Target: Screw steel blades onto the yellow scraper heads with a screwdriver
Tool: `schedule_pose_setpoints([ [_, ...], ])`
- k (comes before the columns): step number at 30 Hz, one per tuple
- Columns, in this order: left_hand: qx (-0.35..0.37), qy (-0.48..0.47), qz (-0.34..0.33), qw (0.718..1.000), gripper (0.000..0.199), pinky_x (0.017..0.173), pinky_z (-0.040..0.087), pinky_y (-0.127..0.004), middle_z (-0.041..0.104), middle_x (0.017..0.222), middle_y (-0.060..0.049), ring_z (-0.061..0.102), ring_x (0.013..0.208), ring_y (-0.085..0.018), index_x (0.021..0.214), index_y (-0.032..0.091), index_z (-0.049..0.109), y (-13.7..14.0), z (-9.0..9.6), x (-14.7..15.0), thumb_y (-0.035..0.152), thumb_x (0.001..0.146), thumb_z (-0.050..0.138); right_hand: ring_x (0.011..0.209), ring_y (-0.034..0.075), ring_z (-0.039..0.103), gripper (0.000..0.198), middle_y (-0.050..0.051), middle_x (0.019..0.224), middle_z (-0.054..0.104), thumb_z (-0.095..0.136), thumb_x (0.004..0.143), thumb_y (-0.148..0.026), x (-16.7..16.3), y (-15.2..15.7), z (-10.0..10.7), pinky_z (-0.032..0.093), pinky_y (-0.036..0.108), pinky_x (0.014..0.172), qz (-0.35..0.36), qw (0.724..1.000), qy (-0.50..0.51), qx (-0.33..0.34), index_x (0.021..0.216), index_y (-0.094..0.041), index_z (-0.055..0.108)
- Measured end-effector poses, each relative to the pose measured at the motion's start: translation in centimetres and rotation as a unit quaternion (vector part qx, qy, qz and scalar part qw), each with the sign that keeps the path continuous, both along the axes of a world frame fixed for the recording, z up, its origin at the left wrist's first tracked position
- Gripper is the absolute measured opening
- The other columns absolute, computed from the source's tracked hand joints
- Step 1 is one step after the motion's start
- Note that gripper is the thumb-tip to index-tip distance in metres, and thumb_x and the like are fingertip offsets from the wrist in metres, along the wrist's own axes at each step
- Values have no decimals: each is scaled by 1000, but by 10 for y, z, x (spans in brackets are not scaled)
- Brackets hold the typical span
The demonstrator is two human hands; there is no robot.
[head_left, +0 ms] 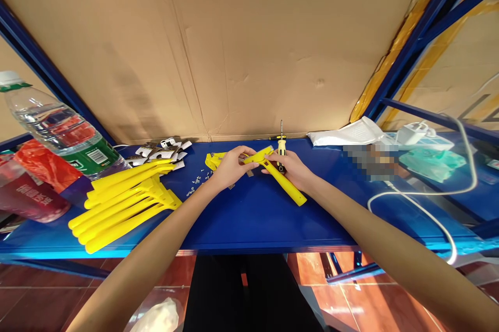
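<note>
Between my hands is a yellow T-shaped scraper (pixel 286 185), its long handle slanting down to the right over the blue table. My left hand (pixel 231 167) pinches the left end of its head. My right hand (pixel 295 170) is closed around a screwdriver (pixel 281 151) with a yellow and black handle, its shaft pointing up, and its fingertips also touch the scraper's head. Behind my left hand lie smaller yellow pieces (pixel 212 160), partly hidden. Small loose screws (pixel 196 181) are scattered left of that hand.
Yellow scraper handles (pixel 120 210) are stacked at left, before small dark and white parts (pixel 161 153). A water bottle (pixel 62 129) and a red cup (pixel 33 194) stand far left. A white packet (pixel 345 133), green plastic bag (pixel 432 160) and white cable (pixel 421 217) lie right.
</note>
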State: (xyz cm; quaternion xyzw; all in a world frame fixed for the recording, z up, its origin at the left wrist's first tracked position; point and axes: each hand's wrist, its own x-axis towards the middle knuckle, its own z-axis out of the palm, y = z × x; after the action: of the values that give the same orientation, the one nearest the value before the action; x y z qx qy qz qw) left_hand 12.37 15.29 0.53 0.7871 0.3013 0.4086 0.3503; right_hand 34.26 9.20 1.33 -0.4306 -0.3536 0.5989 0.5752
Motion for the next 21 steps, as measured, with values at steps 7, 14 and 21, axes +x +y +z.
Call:
schedule_pose_setpoints([
  [7, 72, -7, -22, 997, 34, 91, 67, -38, 79, 127, -11, 78, 112, -26, 125, 25, 89, -3, 4, -1, 44, 97, 87, 79, 21, 77, 58, 4, 82, 75, 115, 53, -18, -3, -3, 4, 79, 36, 72, -2, 1000, -9, 23, 70, -20, 60],
  [14, 101, -5, -18, 995, 36, 86, 66, -35, 80, 127, -11, 78, 109, -24, 128, 26, 90, -6, 6, -1, 48, 100, 86, 82, 21, 77, 61, 4, 84, 76, 118, 45, -23, -5, -7, 9, 77, 33, 70, -20, 999, -14, 29, 73, -20, 63],
  [21, 86, -37, 5, 996, 40, 86, 67, -34, 82, 127, -12, 79, 106, -23, 127, 24, 90, -13, 12, 1, 54, 102, 81, 81, 19, 74, 73, 0, 84, 71, 119, 38, -28, -6, -12, 15, 75, 33, 69, -47, 997, -18, 65, 69, -21, 53],
])
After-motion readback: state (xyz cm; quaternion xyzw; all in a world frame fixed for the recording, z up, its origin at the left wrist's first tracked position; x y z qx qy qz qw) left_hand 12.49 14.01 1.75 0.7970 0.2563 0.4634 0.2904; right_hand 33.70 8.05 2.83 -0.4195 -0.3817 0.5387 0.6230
